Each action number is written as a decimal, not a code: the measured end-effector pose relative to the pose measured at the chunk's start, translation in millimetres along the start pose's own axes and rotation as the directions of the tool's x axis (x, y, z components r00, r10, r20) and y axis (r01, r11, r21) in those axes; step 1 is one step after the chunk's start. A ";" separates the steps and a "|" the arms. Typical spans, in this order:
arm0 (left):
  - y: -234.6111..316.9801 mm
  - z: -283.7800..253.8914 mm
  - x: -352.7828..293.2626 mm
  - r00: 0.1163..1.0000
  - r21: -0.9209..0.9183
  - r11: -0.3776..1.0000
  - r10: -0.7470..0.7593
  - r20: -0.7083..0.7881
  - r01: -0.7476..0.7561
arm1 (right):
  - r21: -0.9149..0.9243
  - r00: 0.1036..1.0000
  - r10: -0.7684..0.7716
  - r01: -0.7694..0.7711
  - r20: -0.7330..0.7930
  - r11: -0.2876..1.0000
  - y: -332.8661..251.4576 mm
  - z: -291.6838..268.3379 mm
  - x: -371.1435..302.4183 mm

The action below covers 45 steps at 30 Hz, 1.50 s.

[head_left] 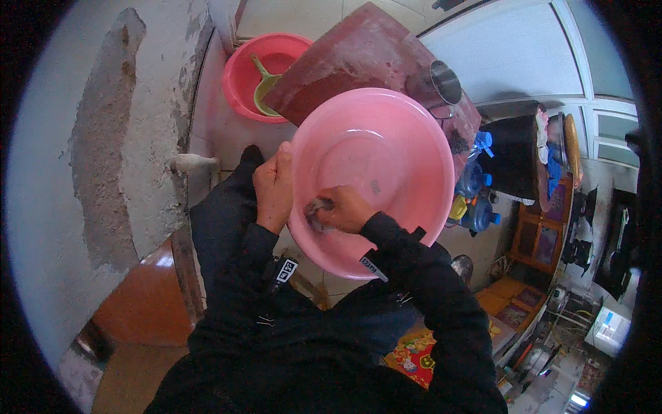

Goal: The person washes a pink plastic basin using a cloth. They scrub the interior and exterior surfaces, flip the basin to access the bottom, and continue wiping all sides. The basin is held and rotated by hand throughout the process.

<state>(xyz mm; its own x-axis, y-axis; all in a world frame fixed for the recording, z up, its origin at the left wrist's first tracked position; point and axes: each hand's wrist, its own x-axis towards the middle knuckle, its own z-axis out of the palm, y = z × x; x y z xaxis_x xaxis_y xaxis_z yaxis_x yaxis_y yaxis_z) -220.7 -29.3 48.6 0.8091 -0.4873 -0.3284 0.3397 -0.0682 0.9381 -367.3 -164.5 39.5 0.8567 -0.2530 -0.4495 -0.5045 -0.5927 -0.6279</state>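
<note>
A large pink plastic basin (358, 162) is held up in front of me, its inside facing me. Round its left rim my left hand (275, 181) is closed, with the thumb near the top edge. My right hand (347, 210) reaches inside and presses a small greyish wad (318, 211), like a scouring pad or rag, against the basin's lower left wall. The fingers of that hand are closed on the wad; its exact kind is hard to make out. A few faint marks show on the basin's bottom.
Behind the basin stands a worn dark red table (345, 55) with a metal cup (445, 81) on it. A second pink basin (238, 76) at the far left holds a green ladle (265, 86). Large blue water bottles (476, 181) stand to the right; a rough wall (155, 138) runs along the left.
</note>
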 end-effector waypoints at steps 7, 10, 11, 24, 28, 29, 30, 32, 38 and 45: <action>0.8 0.8 -0.1 1.000 0.046 0.999 0.026 0.011 -0.027 | 0.726 0.769 0.450 0.025 -0.454 0.688 47.4 -96.1 47.2; 2.5 0.3 -2.7 0.998 0.117 0.992 0.049 0.037 -0.053 | 0.417 0.858 0.265 -0.066 -0.439 0.907 11.3 -81.9 67.6; 3.2 -0.8 -2.2 0.998 0.104 0.993 0.052 0.028 -0.054 | 0.214 0.869 0.232 -0.150 -0.438 0.965 -5.5 -66.6 75.9; -6.3 -1.3 2.1 0.997 0.026 0.998 0.061 0.048 -0.062 | -0.063 0.952 0.058 -0.041 0.301 0.997 -10.9 -25.3 -67.3; -1.2 -0.6 0.3 0.996 0.064 0.994 0.086 0.011 -0.086 | -0.422 0.972 -0.234 0.205 -0.017 0.883 7.6 -19.8 -94.7; -0.5 -0.1 0.7 0.996 0.072 0.993 0.088 0.014 -0.089 | -0.389 0.985 -0.171 0.147 -0.029 0.909 8.6 -12.8 -95.9; -0.2 -0.1 1.0 0.996 0.082 0.993 0.088 0.015 -0.089 | -0.369 0.994 -0.110 0.107 0.013 0.923 7.0 -4.0 -93.8; -0.6 1.4 1.0 0.998 0.047 0.998 0.051 0.032 -0.052 | -0.133 0.995 -0.023 0.036 0.099 0.990 -0.6 10.9 -79.3; -0.3 0.0 2.3 0.996 0.064 0.994 0.084 0.041 -0.087 | 0.369 0.992 0.124 -0.109 -0.017 0.923 -24.0 -10.9 18.9; 3.3 -0.2 2.0 0.985 0.118 0.978 0.170 0.003 -0.170 | 0.074 0.855 -0.020 0.068 -0.517 0.995 -24.2 -16.4 49.9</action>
<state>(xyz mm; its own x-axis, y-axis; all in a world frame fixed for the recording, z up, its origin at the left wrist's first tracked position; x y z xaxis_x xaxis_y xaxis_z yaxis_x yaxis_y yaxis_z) -217.8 -30.4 51.0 0.8535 -0.4948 -0.1634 0.1385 -0.0870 0.9865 -310.6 -175.4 42.6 0.7984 -0.6005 -0.0434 -0.4518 -0.5499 -0.7024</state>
